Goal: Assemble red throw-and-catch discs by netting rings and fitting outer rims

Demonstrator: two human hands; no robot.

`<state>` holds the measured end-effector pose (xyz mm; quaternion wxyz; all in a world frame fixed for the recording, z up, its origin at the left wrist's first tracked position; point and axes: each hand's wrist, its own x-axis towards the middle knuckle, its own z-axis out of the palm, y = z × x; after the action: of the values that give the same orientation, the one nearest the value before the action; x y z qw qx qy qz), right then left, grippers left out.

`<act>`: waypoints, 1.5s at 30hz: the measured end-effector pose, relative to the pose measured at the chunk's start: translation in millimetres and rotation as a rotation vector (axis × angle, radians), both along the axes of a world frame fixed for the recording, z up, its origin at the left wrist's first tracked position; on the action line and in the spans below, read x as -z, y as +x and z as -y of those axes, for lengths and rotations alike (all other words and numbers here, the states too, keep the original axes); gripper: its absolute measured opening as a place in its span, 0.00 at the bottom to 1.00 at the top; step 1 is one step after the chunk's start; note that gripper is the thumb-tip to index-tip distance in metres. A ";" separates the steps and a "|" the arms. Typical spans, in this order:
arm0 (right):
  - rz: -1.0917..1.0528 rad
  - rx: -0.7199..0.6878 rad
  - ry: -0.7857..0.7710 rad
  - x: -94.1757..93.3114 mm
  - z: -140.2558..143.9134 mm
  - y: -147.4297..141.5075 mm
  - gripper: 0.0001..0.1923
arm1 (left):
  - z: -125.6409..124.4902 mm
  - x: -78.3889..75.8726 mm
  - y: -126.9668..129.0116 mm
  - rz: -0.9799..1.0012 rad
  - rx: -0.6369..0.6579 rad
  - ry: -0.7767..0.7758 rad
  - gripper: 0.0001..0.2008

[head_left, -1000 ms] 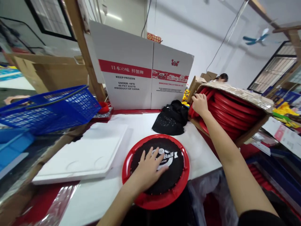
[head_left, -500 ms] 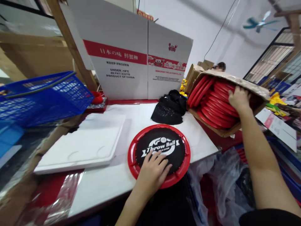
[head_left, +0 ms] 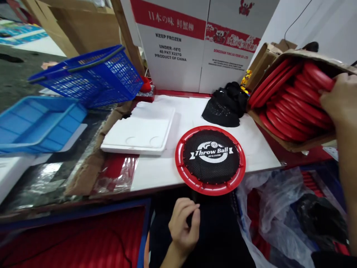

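Right now, through the head camera, my right hand (head_left: pixel 338 98) is up at the far right, fingers closed over the rim of a red ring (head_left: pixel 318 76) in the tilted cardboard box (head_left: pixel 295 143) of stacked rings. My left hand (head_left: pixel 184 225) hangs below the near table edge with its fingers curled loosely, gripping nothing I can make out. The finished disc (head_left: pixel 210 159), red rim with black "Throw Ball" net, lies flat at the near edge of the white table (head_left: pixel 156 173), its rim slightly overhanging. As I judge it, a knock from below could tip the disc off, and tugging one ring might drag its neighbours out of the leaning box. Open room lies left of the disc, before the foam tray (head_left: pixel 139 132); the black nets (head_left: pixel 225 104) crowd the far side.
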<state>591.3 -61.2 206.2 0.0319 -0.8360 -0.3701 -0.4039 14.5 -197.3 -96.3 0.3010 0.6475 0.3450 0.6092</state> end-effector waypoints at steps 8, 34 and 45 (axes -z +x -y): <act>0.243 -0.247 -0.007 34.1 68.3 -69.1 0.36 | 8.0 12.6 43.5 0.572 0.391 -0.887 0.26; -0.897 -1.495 -0.351 64.8 123.6 -276.1 0.25 | -26.3 -137.8 88.6 0.881 0.459 -0.632 0.19; -0.928 -1.613 -0.273 99.0 131.5 -256.9 0.25 | -19.4 -152.0 74.5 0.935 0.421 -0.649 0.23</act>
<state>334.4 -192.7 107.2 0.3479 -0.4011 -0.8320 0.1606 89.0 -177.9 55.6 0.7168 0.2410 0.2087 0.6201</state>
